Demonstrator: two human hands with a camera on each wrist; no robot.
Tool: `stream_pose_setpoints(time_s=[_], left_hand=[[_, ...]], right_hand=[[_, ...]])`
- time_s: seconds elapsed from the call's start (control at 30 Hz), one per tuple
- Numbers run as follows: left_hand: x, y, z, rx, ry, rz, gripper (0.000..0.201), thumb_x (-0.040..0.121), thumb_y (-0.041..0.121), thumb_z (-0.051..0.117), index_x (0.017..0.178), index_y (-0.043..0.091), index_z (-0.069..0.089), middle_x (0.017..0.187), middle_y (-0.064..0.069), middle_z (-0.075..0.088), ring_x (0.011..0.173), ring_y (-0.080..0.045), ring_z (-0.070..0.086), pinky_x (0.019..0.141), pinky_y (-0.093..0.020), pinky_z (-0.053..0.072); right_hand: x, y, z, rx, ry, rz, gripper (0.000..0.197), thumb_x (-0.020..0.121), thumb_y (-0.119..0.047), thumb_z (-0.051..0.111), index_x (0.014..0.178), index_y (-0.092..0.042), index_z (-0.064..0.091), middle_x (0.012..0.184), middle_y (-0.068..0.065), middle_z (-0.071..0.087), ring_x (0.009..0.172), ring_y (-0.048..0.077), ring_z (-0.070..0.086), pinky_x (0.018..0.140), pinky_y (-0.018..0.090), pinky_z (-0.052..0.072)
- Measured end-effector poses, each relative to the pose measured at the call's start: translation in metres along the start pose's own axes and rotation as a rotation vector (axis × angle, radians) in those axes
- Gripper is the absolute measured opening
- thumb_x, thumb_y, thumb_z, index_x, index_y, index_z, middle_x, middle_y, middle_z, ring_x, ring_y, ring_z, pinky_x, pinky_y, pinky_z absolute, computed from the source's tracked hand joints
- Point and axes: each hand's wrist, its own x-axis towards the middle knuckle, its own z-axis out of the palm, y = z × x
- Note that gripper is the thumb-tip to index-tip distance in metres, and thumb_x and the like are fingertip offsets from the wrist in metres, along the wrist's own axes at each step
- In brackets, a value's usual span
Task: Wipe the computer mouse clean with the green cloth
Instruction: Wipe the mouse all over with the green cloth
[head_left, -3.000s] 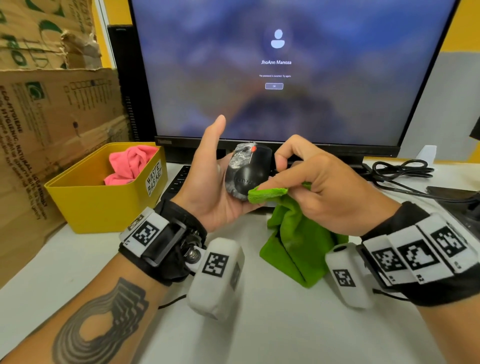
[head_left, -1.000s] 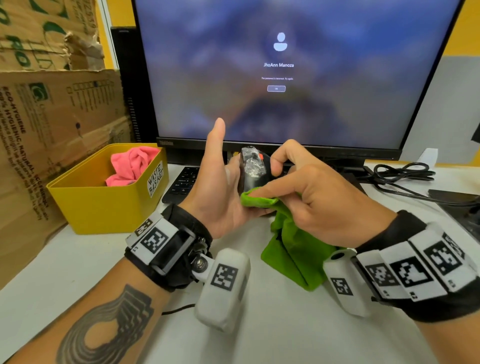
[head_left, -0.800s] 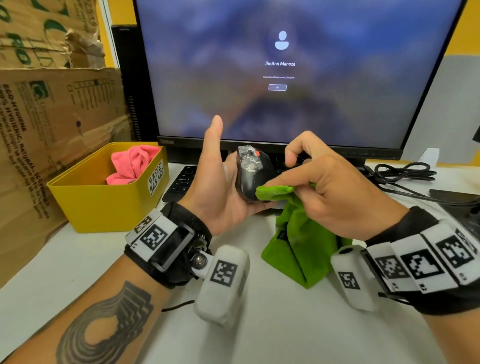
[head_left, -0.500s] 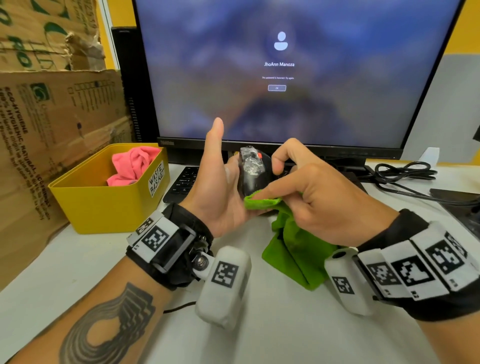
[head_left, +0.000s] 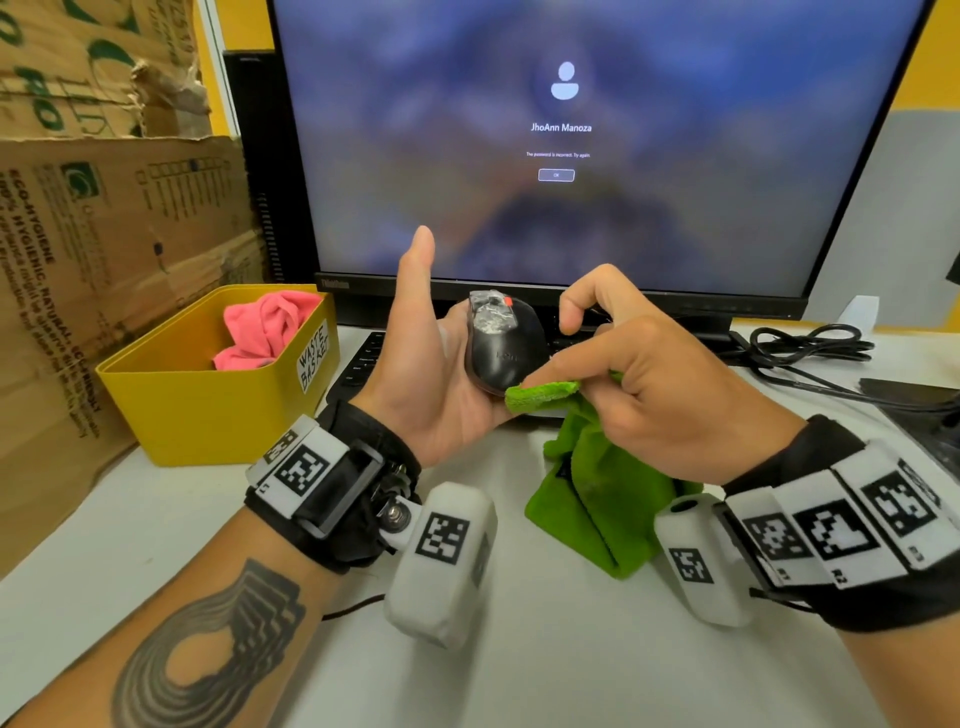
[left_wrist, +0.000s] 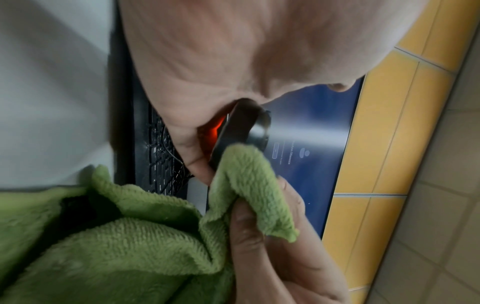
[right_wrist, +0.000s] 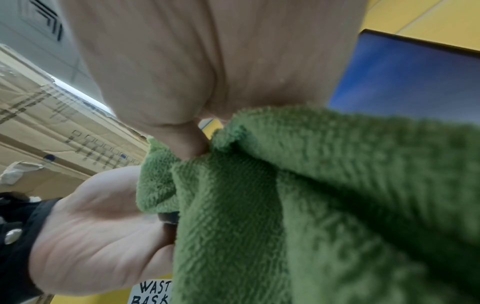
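Observation:
The black computer mouse (head_left: 501, 353) lies in my left hand (head_left: 431, 374), held up in front of the monitor with the thumb straight up. A grey smear and a red wheel show at the mouse's top. My right hand (head_left: 660, 384) pinches the green cloth (head_left: 597, 488) between thumb and forefinger and presses a cloth-covered fingertip against the mouse's lower end. The rest of the cloth hangs down to the table. In the left wrist view the cloth (left_wrist: 246, 174) touches the mouse (left_wrist: 239, 127). The cloth (right_wrist: 311, 205) fills the right wrist view.
A yellow waste basket (head_left: 208, 415) holding a pink cloth (head_left: 265, 327) stands at the left, beside cardboard boxes (head_left: 104, 260). The monitor (head_left: 571, 156) and a keyboard (head_left: 363, 364) are behind my hands. Black cables (head_left: 810, 343) lie at the right.
My right hand has been rubbing the cloth back and forth over the mouse's lower end. Since half a second ago the mouse has turned to show more of its top.

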Motion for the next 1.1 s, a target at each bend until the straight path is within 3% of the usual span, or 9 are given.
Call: stream_pose_setpoints(time_s=[0.07, 0.17, 0.23, 0.33, 0.43, 0.6, 0.83, 1.0, 1.1], left_hand=[[0.001, -0.001, -0.001, 0.011, 0.004, -0.005, 0.116, 0.082, 0.090, 0.042, 0.157, 0.003, 0.036, 0.161, -0.031, 0.037, 0.142, -0.047, 0.045, 0.120, -0.060, 0.029], [0.002, -0.003, 0.001, 0.054, -0.003, -0.004, 0.113, 0.084, 0.090, 0.036, 0.155, 0.002, 0.039, 0.158, -0.032, 0.038, 0.130, -0.043, 0.051, 0.119, -0.062, 0.030], [0.003, -0.007, 0.003, 0.126, 0.002, -0.018, 0.111, 0.085, 0.091, 0.029, 0.151, 0.004, 0.044, 0.143, -0.029, 0.056, 0.119, -0.037, 0.055, 0.114, -0.055, 0.039], [0.003, -0.013, 0.009, 0.176, 0.010, -0.054, 0.102, 0.085, 0.092, 0.027, 0.141, 0.011, 0.053, 0.122, -0.016, 0.049, 0.113, -0.034, 0.046, 0.104, -0.053, 0.037], [0.002, -0.014, 0.012, 0.163, 0.021, -0.058, 0.100, 0.086, 0.090, 0.027, 0.140, 0.010, 0.054, 0.119, -0.014, 0.045, 0.111, -0.033, 0.042, 0.093, -0.055, 0.033], [0.002, -0.012, 0.008, 0.203, 0.033, -0.057, 0.108, 0.085, 0.092, 0.025, 0.145, 0.003, 0.045, 0.128, -0.021, 0.055, 0.119, -0.037, 0.045, 0.116, -0.057, 0.026], [-0.002, -0.013, 0.012, 0.161, 0.048, -0.027, 0.101, 0.088, 0.087, 0.030, 0.149, 0.009, 0.049, 0.153, -0.027, 0.049, 0.143, -0.044, 0.048, 0.120, -0.063, 0.031], [-0.005, -0.010, 0.017, 0.183, 0.062, -0.048, 0.082, 0.087, 0.087, 0.029, 0.125, 0.024, 0.066, 0.125, -0.009, 0.069, 0.116, -0.031, 0.064, 0.108, -0.050, 0.051], [-0.006, -0.010, 0.018, 0.161, 0.067, -0.041, 0.086, 0.087, 0.088, 0.029, 0.137, 0.026, 0.061, 0.136, -0.008, 0.058, 0.123, -0.031, 0.055, 0.117, -0.054, 0.037]], right_hand=[[-0.002, 0.004, -0.004, 0.002, -0.010, 0.037, 0.047, 0.087, 0.006, 0.051, 0.097, -0.027, 0.083, 0.109, 0.005, 0.041, 0.067, -0.004, 0.048, 0.063, 0.015, 0.034], [-0.001, 0.002, -0.004, 0.016, -0.030, 0.051, 0.051, 0.089, 0.013, 0.053, 0.097, -0.027, 0.083, 0.110, 0.005, 0.040, 0.072, -0.001, 0.049, 0.066, 0.019, 0.039], [0.001, -0.002, -0.002, 0.048, -0.029, 0.040, 0.045, 0.092, 0.009, 0.054, 0.100, -0.025, 0.083, 0.110, 0.006, 0.040, 0.083, 0.009, 0.054, 0.073, 0.031, 0.047], [0.002, -0.002, -0.002, 0.064, -0.004, 0.063, 0.034, 0.095, -0.006, 0.053, 0.105, -0.022, 0.082, 0.109, 0.005, 0.041, 0.089, 0.022, 0.054, 0.080, 0.037, 0.049], [0.001, 0.000, -0.004, 0.063, 0.030, 0.091, 0.028, 0.099, -0.016, 0.054, 0.109, -0.019, 0.080, 0.108, 0.006, 0.041, 0.084, 0.020, 0.053, 0.079, 0.034, 0.048], [0.000, -0.003, -0.002, 0.027, -0.067, 0.036, 0.040, 0.095, -0.004, 0.054, 0.111, -0.030, 0.080, 0.109, 0.005, 0.041, 0.091, 0.012, 0.052, 0.078, 0.008, 0.041], [0.001, 0.002, -0.010, 0.062, 0.076, 0.091, 0.028, 0.096, -0.021, 0.057, 0.111, -0.025, 0.080, 0.106, 0.011, 0.042, 0.083, 0.015, 0.053, 0.076, 0.016, 0.043], [0.000, 0.000, -0.004, 0.103, -0.022, 0.050, 0.024, 0.097, -0.013, 0.062, 0.108, -0.023, 0.081, 0.108, 0.005, 0.043, 0.088, 0.009, 0.056, 0.085, 0.011, 0.043], [-0.001, 0.001, -0.015, 0.139, 0.028, 0.097, 0.029, 0.089, -0.012, 0.060, 0.099, -0.027, 0.083, 0.103, 0.004, 0.046, 0.087, 0.006, 0.055, 0.079, 0.010, 0.042]])
